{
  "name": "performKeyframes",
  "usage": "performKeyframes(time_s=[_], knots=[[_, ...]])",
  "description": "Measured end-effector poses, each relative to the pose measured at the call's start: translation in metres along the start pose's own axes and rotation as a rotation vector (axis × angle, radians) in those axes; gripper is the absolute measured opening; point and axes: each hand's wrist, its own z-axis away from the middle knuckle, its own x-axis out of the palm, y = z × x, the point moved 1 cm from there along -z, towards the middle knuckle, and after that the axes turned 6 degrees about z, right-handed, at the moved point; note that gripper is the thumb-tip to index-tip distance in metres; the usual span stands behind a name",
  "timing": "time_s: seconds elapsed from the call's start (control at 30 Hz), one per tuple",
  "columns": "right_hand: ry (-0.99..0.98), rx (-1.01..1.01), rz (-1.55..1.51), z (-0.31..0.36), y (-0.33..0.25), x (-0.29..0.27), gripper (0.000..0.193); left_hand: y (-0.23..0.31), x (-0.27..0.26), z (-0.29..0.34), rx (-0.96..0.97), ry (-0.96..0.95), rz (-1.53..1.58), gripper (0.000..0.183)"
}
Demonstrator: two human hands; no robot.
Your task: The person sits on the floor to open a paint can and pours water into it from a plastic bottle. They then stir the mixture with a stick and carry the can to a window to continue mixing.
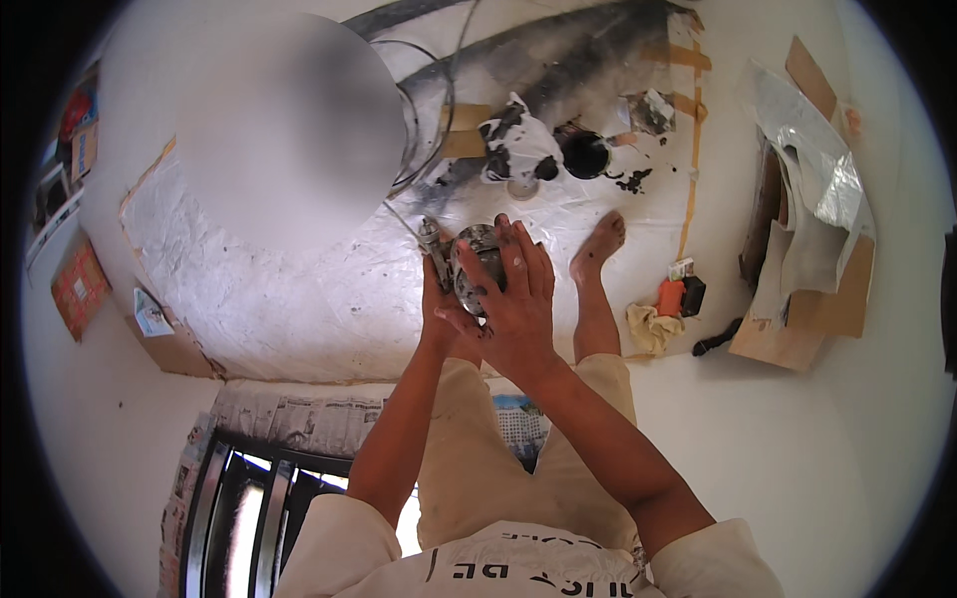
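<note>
A metal spray gun (430, 237) with a round, paint-smeared cup (476, 237) is held in front of me, above the plastic-covered floor. My left hand (435, 311) is closed around the gun from below, its fingers partly hidden behind the cup. Over the cup's top and right side lies my right hand (518, 289), fingers long and thumb bent, gripping it. Dark paint stains the fingertips. Beyond the hands are a white cloth (523, 140) blotched with black and a pot of black paint (585, 156).
A dark hose (451, 115) loops behind the gun. Plastic sheeting (299, 309) edged with tape covers the floor. Cardboard and plastic wrap (822, 239) lean at the right. A yellowish cloth (654, 329) and a small orange container (671, 297) lie near my right foot (600, 242).
</note>
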Motion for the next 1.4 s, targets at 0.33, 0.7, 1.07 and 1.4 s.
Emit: performKeyframes(time_s=[0.33,0.7,1.07,1.4], knots=[[0.050,0.118,-0.777,0.055,0.164,0.010,0.062,-0.060,0.006,-0.046,-0.147,0.068,-0.485,0.052],[-0.227,1.171,-0.751,0.050,0.461,0.177,0.072,-0.110,-0.080,-0.082,-0.029,0.241,0.169,0.046],[-0.052,0.068,0.381,-0.047,0.379,0.153,0.118,-0.090,-0.022,-0.092,-0.037,0.011,0.153,0.051],[-0.087,0.013,0.367,-0.011,0.338,0.088,0.117,-0.101,-0.029,-0.078,0.039,0.303,-0.399,0.043]])
